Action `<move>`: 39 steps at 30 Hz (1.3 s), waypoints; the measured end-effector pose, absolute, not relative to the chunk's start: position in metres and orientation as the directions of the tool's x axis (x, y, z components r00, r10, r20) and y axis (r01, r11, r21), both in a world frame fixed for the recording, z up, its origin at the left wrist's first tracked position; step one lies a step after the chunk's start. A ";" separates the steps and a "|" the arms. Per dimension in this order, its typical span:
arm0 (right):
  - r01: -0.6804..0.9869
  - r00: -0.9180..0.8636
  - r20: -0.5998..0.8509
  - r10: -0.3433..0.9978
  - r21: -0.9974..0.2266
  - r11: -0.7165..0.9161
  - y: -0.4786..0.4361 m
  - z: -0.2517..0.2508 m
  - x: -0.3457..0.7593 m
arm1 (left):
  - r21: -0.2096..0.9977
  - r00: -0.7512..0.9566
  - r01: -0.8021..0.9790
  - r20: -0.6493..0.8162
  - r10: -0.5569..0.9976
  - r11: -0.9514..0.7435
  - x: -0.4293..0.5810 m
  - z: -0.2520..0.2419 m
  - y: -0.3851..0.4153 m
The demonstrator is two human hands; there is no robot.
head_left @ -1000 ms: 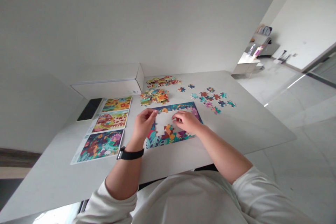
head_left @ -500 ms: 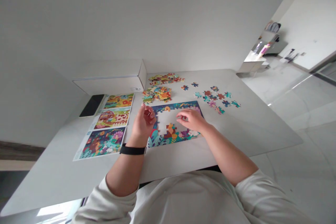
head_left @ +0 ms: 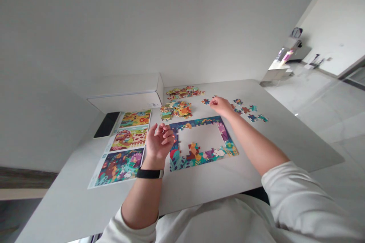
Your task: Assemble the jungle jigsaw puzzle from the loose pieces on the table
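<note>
A jigsaw puzzle [head_left: 182,164] lies on the table with its border joined and its middle bare. In its lower left part, joined pieces show an orange and brown animal. Over the puzzle's left edge, my left hand [head_left: 159,142] is open, palm up, its fingers loosely curled and apart with nothing in them. Beyond the puzzle, my right hand [head_left: 221,107] reaches among loose pieces with its fingers drawn together. Whatever it may hold is hidden. Just left of those fingertips lies a puzzle piece [head_left: 205,101]. Several other loose pieces [head_left: 252,117] are scattered to the right.
Two piles of puzzle pieces, a nearer pile [head_left: 176,110] and a farther pile [head_left: 185,92], sit behind the puzzle. A sheet with three pictures [head_left: 97,182] lies at left beside a black phone [head_left: 107,124]. A white box [head_left: 125,100] stands against the wall.
My right hand has moved from above the puzzle's middle, away from me, to the loose pieces. My left hand stays by the puzzle's left edge, its fingers a little more spread. The view has shifted slightly.
</note>
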State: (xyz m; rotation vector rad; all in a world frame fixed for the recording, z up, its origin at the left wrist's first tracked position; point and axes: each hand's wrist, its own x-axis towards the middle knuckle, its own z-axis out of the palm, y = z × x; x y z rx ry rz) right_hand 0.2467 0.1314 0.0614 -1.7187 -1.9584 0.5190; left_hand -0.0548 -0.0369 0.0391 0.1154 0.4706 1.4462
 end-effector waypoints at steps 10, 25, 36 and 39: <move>0.945 0.157 -0.073 0.985 -0.278 -0.171 0.213 0.031 0.208 | 0.376 0.021 -0.921 -0.216 0.976 0.103 -0.058 0.041 -0.039; 0.574 0.068 0.049 0.996 -0.819 0.001 0.172 0.032 0.217 | 0.507 -0.011 -0.857 -0.198 0.980 0.093 -0.052 0.042 -0.036; 0.020 -0.308 0.058 0.950 -0.998 0.067 0.041 0.020 0.231 | 0.758 -0.055 -0.635 -0.237 0.970 0.149 -0.017 0.037 -0.037; 0.044 -0.343 0.045 0.938 -0.997 0.064 0.025 0.008 0.222 | 0.835 -0.021 -0.522 -0.215 0.976 0.173 -0.008 0.034 -0.041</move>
